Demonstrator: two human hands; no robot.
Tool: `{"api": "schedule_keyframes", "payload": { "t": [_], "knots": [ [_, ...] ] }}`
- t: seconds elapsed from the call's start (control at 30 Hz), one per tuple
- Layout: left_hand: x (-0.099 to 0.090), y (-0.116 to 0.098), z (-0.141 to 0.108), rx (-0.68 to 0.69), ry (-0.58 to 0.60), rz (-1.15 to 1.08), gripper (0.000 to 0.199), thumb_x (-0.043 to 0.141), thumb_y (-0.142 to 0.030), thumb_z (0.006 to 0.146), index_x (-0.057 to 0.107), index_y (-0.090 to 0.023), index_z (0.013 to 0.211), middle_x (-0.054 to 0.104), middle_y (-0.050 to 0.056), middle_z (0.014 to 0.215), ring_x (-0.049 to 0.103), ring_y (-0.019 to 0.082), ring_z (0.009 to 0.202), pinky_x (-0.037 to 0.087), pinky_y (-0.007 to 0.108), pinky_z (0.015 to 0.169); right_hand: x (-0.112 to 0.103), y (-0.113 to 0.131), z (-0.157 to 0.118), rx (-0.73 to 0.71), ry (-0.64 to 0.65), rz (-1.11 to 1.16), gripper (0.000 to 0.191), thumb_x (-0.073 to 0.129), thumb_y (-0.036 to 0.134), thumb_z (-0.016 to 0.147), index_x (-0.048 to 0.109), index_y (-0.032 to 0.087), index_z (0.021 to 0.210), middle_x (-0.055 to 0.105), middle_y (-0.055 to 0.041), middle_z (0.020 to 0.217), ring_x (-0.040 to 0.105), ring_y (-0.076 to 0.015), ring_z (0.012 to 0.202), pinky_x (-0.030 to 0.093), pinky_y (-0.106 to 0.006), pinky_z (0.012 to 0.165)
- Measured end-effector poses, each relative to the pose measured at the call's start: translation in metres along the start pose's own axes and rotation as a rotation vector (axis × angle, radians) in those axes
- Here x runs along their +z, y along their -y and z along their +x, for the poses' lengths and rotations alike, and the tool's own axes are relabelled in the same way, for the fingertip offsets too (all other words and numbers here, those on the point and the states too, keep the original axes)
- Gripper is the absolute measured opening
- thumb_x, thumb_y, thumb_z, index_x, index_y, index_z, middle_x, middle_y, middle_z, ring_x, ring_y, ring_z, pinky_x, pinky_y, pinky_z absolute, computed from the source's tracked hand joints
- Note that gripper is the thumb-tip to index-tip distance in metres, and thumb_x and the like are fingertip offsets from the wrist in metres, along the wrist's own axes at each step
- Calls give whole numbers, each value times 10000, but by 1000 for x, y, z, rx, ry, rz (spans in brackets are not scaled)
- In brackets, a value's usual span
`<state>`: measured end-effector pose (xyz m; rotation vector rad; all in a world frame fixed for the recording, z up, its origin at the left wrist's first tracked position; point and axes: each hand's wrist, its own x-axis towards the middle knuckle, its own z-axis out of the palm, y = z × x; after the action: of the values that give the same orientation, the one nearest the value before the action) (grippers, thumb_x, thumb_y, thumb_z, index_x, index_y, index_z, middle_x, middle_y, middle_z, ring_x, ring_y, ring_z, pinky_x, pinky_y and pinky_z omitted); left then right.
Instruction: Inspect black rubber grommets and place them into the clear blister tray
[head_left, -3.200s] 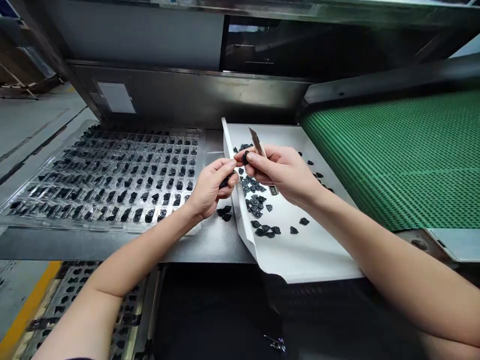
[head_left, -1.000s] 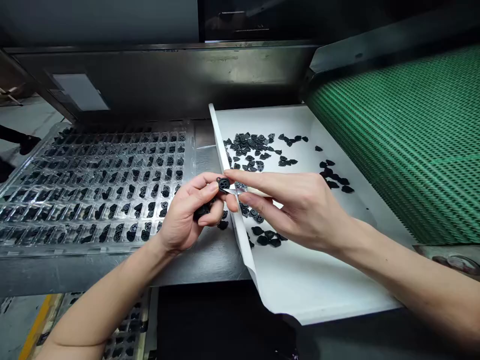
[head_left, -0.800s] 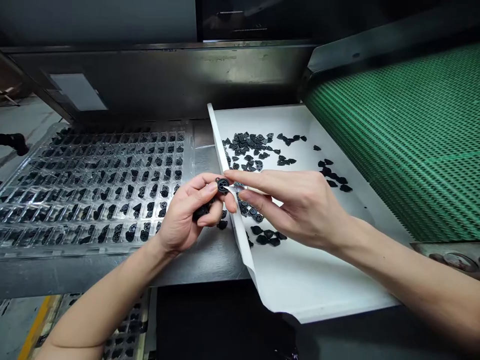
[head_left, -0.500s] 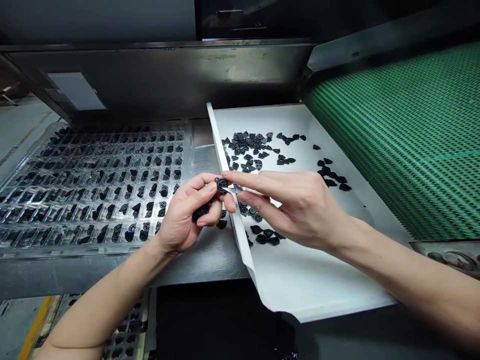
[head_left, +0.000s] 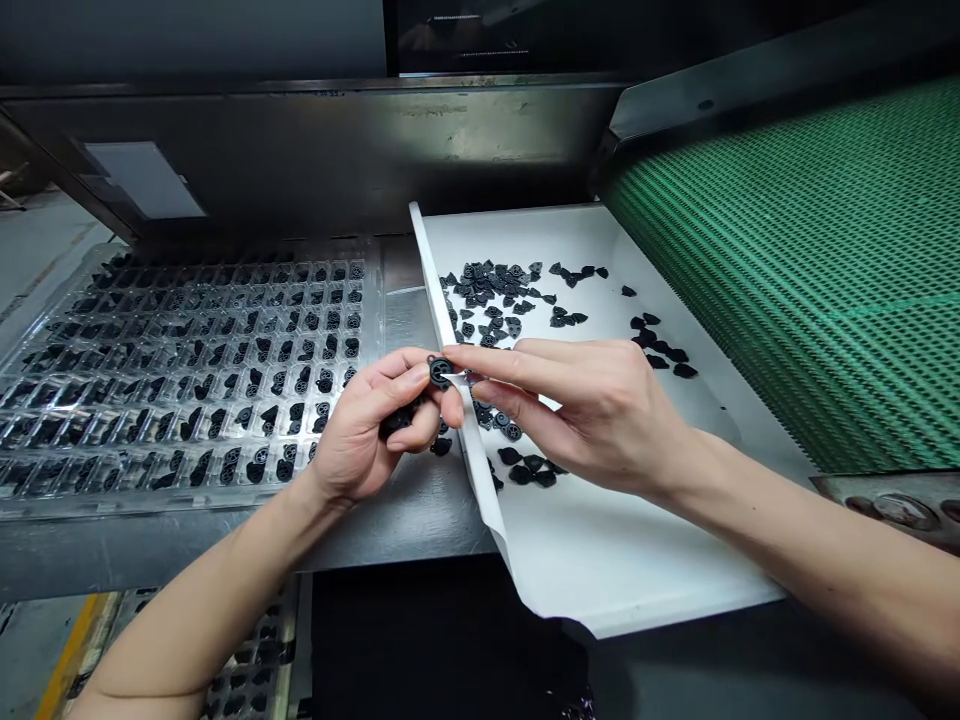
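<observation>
The left hand [head_left: 367,425] pinches a small round black rubber part [head_left: 439,371] between thumb and forefinger, with more dark pieces tucked in its curled fingers, just above the left edge of the white paper sheet [head_left: 600,540]. The right hand [head_left: 592,410] grips a thin silver blade [head_left: 459,378] whose tip touches that part. Loose black parts [head_left: 495,300] lie scattered on the sheet, and a clear plastic compartment tray [head_left: 187,360] of similar parts sits on the steel table [head_left: 405,500] to the left.

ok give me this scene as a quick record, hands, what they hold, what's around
left hand: pinches a small black part at its fingertips, more dark parts in the palm
right hand: holds a thin blade against that part
white sheet: loose black parts scattered on it
clear tray: left of the hands, pockets filled with black parts
green belt: right of the sheet
</observation>
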<state>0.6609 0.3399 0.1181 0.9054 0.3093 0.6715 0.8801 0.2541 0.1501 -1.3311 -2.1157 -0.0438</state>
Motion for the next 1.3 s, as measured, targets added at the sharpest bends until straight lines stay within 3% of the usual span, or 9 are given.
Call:
{"api": "schedule_keyframes", "payload": {
  "t": [0.13, 0.4, 1.0, 1.2, 1.3],
  "knots": [
    [1, 0, 0, 1, 8, 9, 195, 610, -246, 1069, 720, -94, 1019, 731, 97, 835, 371, 3, 436, 235, 144, 459, -3, 1, 1, 3, 6, -18, 347, 594, 246, 1144, 737, 219, 1458, 581, 22, 753, 475, -103, 604, 376, -273, 597],
    [-1, 0, -1, 2, -9, -7, 184, 588, -236, 1074, 715, -105, 1056, 743, 99, 827, 365, 12, 434, 249, 153, 469, 1, 1, 1, 9, 27, 39, 393, 605, 250, 1138, 680, 183, 1518, 731, -12, 910, 588, -116, 695, 445, -275, 687],
    [-2, 0, 0, -25, -9, -8, 189, 614, -239, 1059, 727, -91, 1027, 732, 107, 815, 377, 8, 431, 239, 137, 456, -1, 1, 1, -6, 5, 2, 347, 604, 238, 1135, 737, 211, 1455, 624, 20, 769, 495, -104, 600, 379, -275, 587],
    [-1, 1, 2, -12, 7, -22, 185, 621, -239, 1060, 724, -86, 1061, 732, 96, 820, 374, 8, 433, 234, 145, 456, 0, 2, 3, 44, -12, 95, 347, 639, 234, 1122, 720, 151, 1449, 804, -43, 1092, 669, -104, 744, 480, -267, 685],
    [0, 5, 2, -27, 22, -56, 185, 653, -261, 1051, 715, -90, 1085, 745, 101, 801, 368, 15, 424, 226, 155, 450, 2, 4, 2, 84, -38, 127, 430, 688, 297, 1106, 669, 116, 1495, 775, -15, 897, 597, -103, 636, 461, -279, 644]
  ]
}}
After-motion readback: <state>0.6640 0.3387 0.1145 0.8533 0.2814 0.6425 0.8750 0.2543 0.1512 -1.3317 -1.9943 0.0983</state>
